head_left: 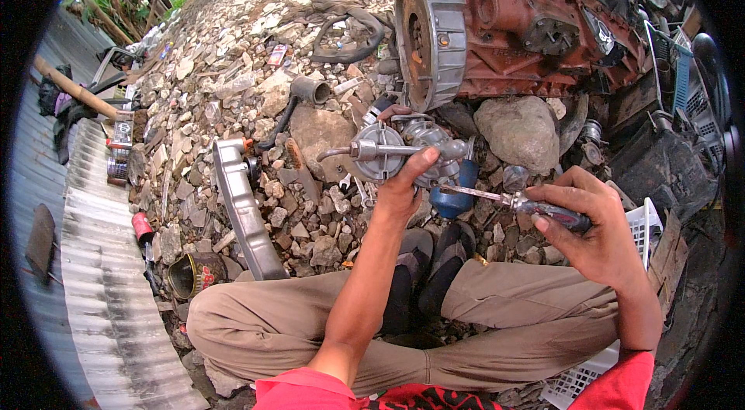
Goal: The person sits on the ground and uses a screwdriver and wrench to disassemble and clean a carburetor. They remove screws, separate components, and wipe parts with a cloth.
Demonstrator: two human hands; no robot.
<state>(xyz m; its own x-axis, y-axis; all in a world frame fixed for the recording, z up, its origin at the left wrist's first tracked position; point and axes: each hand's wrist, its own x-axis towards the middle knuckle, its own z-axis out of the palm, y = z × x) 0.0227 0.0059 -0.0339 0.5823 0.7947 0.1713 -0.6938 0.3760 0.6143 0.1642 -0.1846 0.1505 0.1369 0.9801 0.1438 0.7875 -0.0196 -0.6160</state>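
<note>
My left hand (409, 181) grips a silver metal housing assembly (376, 159) with round chambers and a short pipe fitting across its top. My right hand (578, 208) is closed around a screwdriver (552, 217) with a dark handle, its shaft pointing left and its tip at the lower right of the housing, near my left hand. A blue cylindrical object (456, 200) lies just beneath the screwdriver shaft. My legs (497, 301) are bent below, with dark footwear (446, 262) between them.
A large red engine block (520, 14) with a grey ring housing stands on rubble behind, beside a big rock (516, 134). A long metal cover (244, 208), wrenches (341, 185), a black hose (341, 53) and a can (190, 274) lie around. Corrugated sheets (93, 255) line the left; plastic crates (644, 224) the right.
</note>
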